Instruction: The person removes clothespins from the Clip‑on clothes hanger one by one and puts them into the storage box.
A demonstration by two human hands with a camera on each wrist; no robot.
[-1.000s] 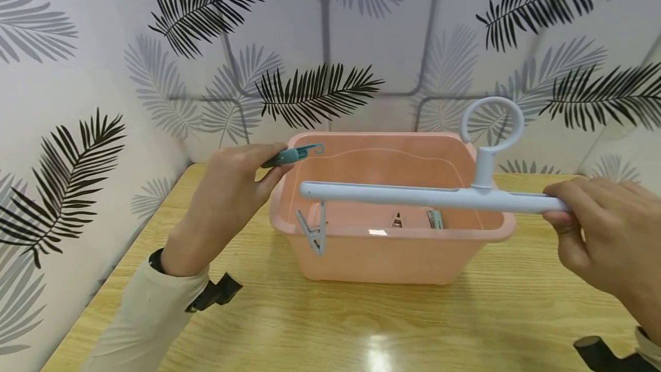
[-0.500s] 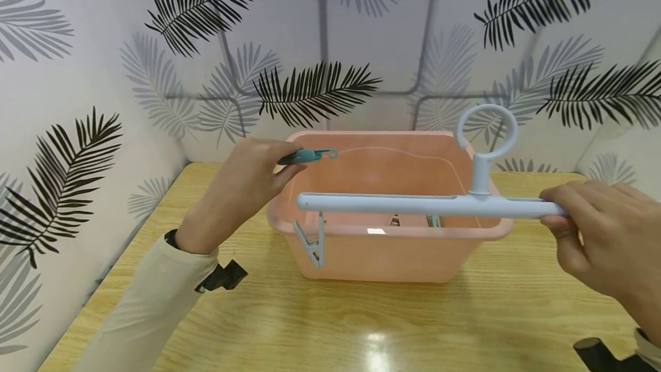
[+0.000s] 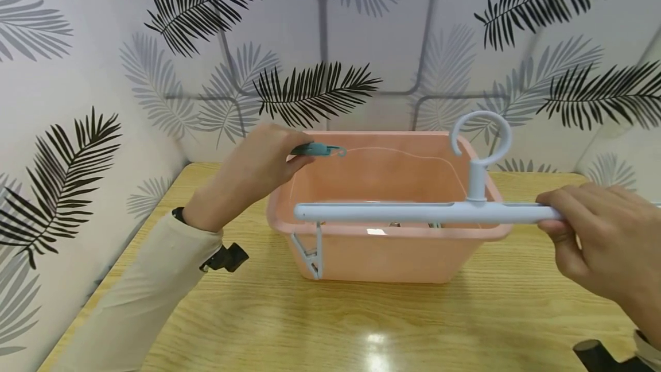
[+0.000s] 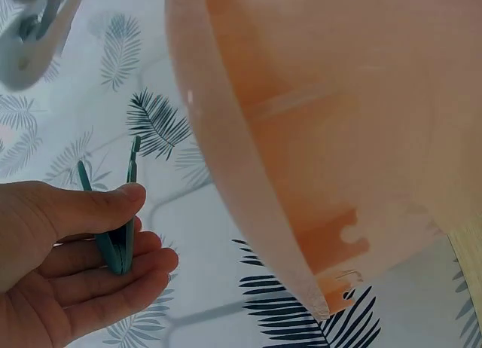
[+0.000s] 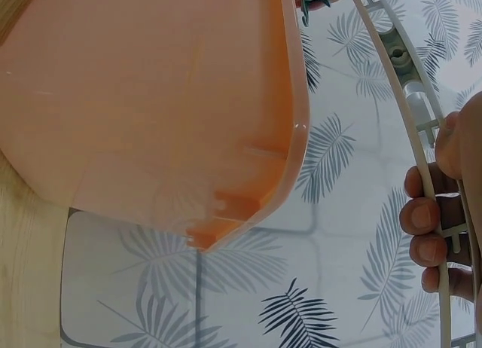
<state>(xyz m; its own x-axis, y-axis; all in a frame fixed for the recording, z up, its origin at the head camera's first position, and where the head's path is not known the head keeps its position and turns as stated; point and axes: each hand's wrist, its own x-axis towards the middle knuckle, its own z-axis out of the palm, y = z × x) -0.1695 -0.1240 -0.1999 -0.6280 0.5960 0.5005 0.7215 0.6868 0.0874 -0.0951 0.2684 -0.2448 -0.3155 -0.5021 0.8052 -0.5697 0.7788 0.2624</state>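
Near one tub (image 3: 382, 257), left grip (image 3: 268, 157) around one clip (image 3: 318, 150), right grip (image 3: 599, 231) around one hanger (image 3: 382, 212).

1. The left hand (image 3: 265, 154) is pinching a teal clothespin (image 3: 319, 150).
2. The right hand (image 3: 601, 231) is gripping a level, pale blue hanger (image 3: 382, 212), its hook (image 3: 508, 134) curling upward.
3. A pale clothespin (image 3: 318, 254) is hanging beneath the hanger's far end.

Left hand (image 3: 263, 157) pinching, right hand (image 3: 604, 234) gripping — well apart, sleeved left forearm (image 3: 142, 289) slanting inward
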